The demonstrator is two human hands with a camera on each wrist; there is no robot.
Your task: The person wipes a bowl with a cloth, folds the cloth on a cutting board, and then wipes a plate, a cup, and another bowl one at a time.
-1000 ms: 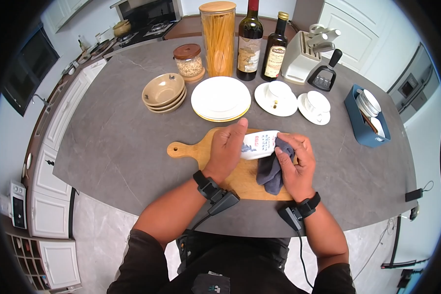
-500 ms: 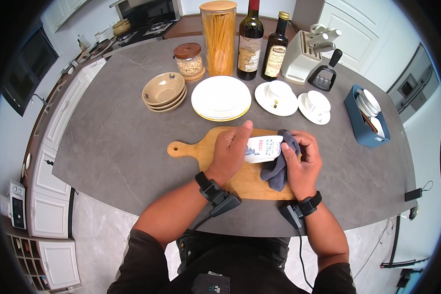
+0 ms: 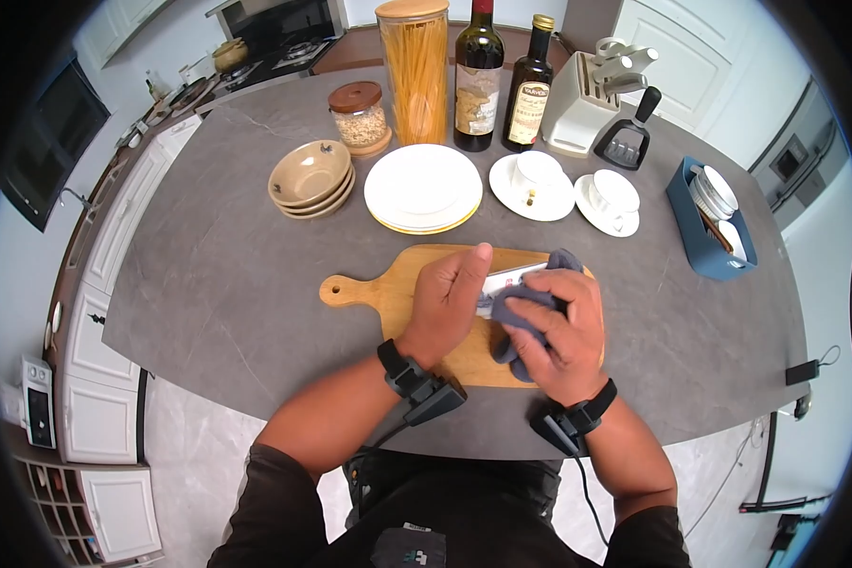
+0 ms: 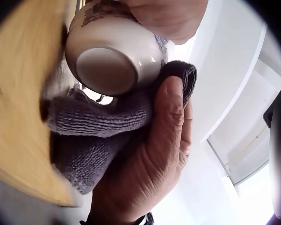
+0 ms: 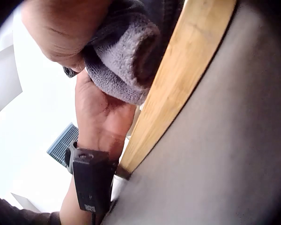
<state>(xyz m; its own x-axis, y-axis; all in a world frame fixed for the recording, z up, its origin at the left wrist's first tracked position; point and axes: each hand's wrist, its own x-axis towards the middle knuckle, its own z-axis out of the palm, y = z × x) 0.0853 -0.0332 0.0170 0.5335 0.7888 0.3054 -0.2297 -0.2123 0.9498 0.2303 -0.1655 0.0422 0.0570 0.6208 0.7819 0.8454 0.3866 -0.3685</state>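
Note:
My left hand [image 3: 447,301] grips a small white porcelain bowl [image 4: 105,70] with blue decoration and red lettering, tipped on its side above the wooden cutting board [image 3: 464,355]. Its foot ring shows in the left wrist view. My right hand [image 3: 566,327] holds a folded dark grey cloth [image 4: 98,115] and presses it against the bowl, thumb and fingers curled on the fabric. Much of the bowl is hidden behind this hand and the cloth in the head view. One end of the cloth hangs down close over the board.
Behind the board stand a stack of white plates [image 3: 424,187], brown bowls [image 3: 310,175] and two cups on saucers [image 3: 532,189]. Farther back are a pasta jar [image 3: 415,76], two bottles [image 3: 478,90] and a knife block [image 3: 577,109]. A blue bin [image 3: 705,237] with dishes stands right.
My right hand has moved left over the bowl, bringing the cloth across its outside and covering more of it. My left hand keeps its grip, almost in place.

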